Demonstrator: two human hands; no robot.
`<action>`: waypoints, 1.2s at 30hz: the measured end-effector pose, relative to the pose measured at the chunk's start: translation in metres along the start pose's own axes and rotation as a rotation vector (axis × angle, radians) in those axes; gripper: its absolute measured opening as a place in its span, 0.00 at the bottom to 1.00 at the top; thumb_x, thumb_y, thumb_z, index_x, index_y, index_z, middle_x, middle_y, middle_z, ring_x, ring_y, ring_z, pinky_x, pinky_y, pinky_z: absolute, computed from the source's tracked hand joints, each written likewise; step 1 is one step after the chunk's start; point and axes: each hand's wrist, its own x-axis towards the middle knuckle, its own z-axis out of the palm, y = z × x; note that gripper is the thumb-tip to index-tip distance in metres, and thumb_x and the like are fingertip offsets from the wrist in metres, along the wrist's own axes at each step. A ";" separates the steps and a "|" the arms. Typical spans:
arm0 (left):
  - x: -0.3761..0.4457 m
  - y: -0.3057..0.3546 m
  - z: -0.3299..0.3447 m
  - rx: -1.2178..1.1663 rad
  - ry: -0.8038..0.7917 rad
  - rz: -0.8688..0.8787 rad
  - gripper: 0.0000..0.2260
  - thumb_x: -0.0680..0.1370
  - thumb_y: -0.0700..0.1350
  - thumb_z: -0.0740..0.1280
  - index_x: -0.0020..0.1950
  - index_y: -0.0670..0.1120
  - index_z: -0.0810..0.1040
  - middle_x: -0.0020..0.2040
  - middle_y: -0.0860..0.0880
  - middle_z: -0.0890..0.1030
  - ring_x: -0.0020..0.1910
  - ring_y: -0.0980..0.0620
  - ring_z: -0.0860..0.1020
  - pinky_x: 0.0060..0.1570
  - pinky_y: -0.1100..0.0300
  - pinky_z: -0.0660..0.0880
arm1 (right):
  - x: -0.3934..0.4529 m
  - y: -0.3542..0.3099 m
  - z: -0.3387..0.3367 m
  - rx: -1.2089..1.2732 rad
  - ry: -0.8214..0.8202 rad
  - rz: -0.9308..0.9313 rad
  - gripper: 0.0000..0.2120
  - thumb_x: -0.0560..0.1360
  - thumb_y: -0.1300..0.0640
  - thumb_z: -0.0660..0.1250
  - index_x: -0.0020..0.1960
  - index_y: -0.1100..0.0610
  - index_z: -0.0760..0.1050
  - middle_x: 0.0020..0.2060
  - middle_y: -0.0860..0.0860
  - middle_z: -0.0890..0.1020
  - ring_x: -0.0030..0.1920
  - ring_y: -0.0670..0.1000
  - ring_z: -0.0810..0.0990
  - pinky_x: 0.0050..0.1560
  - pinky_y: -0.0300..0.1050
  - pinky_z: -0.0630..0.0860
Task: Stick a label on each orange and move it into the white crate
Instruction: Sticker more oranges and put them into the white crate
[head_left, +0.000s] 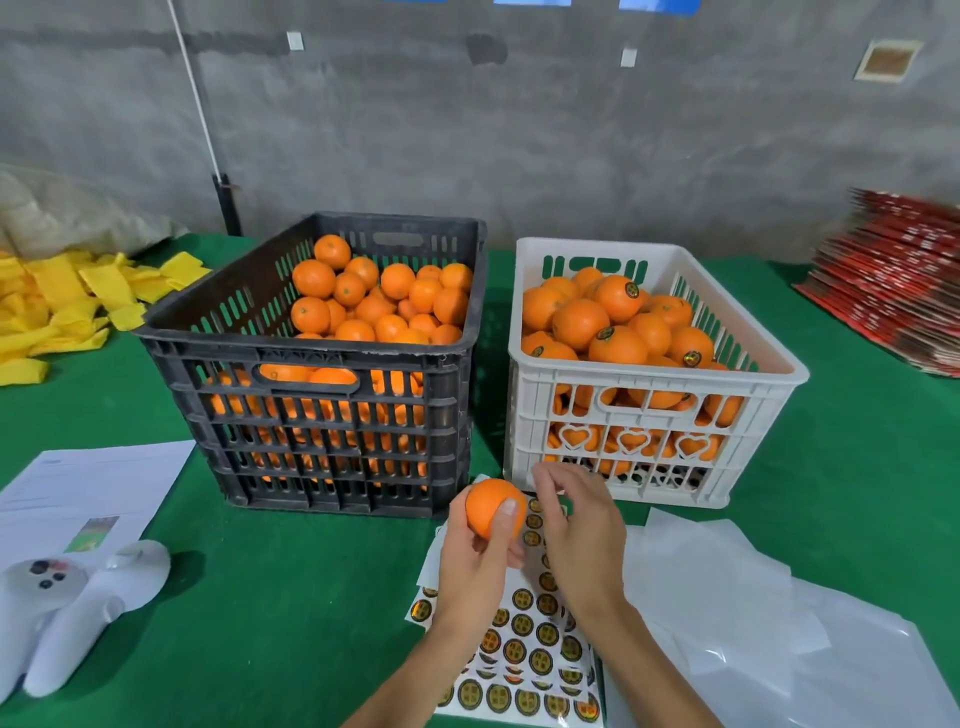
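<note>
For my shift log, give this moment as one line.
left hand: holds orange | right hand: over label sheet | white crate: labelled oranges

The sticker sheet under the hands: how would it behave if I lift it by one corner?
The sticker sheet looks thin and paper-like, so it would probably bend and droop, not stay flat. It seems light, likely easy to lift. Its backing looks glossy, so it may slide on the green table cover when pushed.

Crates (654, 410), black (322, 415): moulded plastic, showing matt. Desk (291, 597): wearing green felt-like cloth. Labels (524, 649): glossy, glinting. Wall (571, 130): rough concrete.
</note>
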 end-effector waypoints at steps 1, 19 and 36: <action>0.000 0.005 0.003 -0.005 0.001 0.019 0.19 0.82 0.59 0.68 0.70 0.53 0.74 0.52 0.53 0.85 0.50 0.50 0.85 0.50 0.60 0.81 | 0.001 -0.007 0.001 0.005 -0.019 -0.031 0.08 0.82 0.57 0.68 0.56 0.54 0.85 0.54 0.45 0.85 0.56 0.45 0.80 0.58 0.45 0.78; 0.150 0.240 0.060 0.309 -0.268 0.368 0.18 0.82 0.51 0.70 0.72 0.59 0.74 0.64 0.47 0.83 0.58 0.52 0.84 0.59 0.55 0.81 | 0.210 -0.073 -0.076 -0.316 0.200 -0.331 0.31 0.82 0.46 0.66 0.79 0.59 0.64 0.76 0.57 0.71 0.73 0.58 0.71 0.69 0.54 0.72; 0.355 0.218 -0.143 1.565 -0.013 -0.078 0.33 0.81 0.42 0.67 0.85 0.52 0.58 0.82 0.40 0.57 0.73 0.34 0.73 0.70 0.43 0.73 | 0.279 -0.138 0.086 -0.278 -0.141 -0.332 0.27 0.81 0.39 0.62 0.76 0.50 0.71 0.69 0.49 0.79 0.70 0.52 0.74 0.67 0.49 0.71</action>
